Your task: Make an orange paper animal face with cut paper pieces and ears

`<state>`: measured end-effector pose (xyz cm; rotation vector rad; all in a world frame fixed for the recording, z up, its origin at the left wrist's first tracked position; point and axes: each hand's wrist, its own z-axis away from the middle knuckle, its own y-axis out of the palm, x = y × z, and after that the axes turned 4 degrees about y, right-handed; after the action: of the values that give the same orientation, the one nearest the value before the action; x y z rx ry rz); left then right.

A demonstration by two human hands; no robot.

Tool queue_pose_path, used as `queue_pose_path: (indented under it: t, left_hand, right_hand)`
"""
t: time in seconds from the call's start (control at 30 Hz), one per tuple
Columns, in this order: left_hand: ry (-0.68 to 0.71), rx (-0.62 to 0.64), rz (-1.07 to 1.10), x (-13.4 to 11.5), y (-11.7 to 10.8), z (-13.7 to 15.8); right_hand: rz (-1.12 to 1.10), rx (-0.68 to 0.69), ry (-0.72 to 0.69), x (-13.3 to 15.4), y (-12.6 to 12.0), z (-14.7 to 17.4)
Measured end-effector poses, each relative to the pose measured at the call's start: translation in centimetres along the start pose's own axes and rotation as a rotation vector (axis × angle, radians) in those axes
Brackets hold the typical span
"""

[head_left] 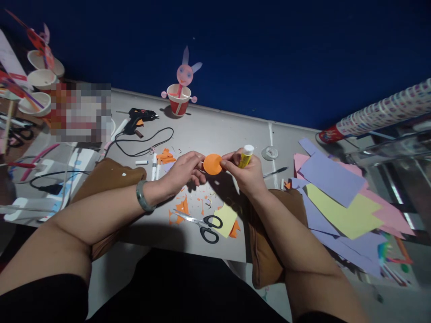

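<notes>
Between my hands, above the table, is an orange paper circle (213, 164). My left hand (186, 169) pinches its left edge, and the thumb and finger of my right hand (247, 172) hold the right edge. A yellow glue stick (245, 158) with a white cap stands upright in the same right hand, tucked against the fingers. Below lie black-handled scissors (198, 220), their blades pointing left over orange paper scraps (182, 207). Partly under the scissor handles is a piece of pale yellow paper (226, 220).
A black hot glue gun (138, 119) with its cord lies at back left. Behind my hands stands a red paper cup (179, 101) with a pink rabbit figure. Coloured paper sheets (333, 179) spread at right, below a long stack of cups (384, 110). A power strip (76, 163) sits at left.
</notes>
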<state>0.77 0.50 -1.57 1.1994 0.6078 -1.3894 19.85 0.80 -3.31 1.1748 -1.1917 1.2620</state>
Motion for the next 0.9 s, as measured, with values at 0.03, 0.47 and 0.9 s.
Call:
queue_pose_path:
  t: [0.03, 0.47, 0.9]
  left_hand:
    - [0.000, 0.006, 0.003, 0.02, -0.02, -0.01]
    - [0.041, 0.039, -0.070, 0.73, -0.42, -0.02]
    - [-0.014, 0.086, 0.189, 0.49, -0.36, 0.23]
  right_hand:
    - [-0.002, -0.002, -0.001, 0.06, 0.04, 0.03]
    - [-0.037, 0.046, -0.062, 0.76, 0.13, 0.38]
    - [-0.092, 0.139, -0.185, 0.37, 0.09, 0.66]
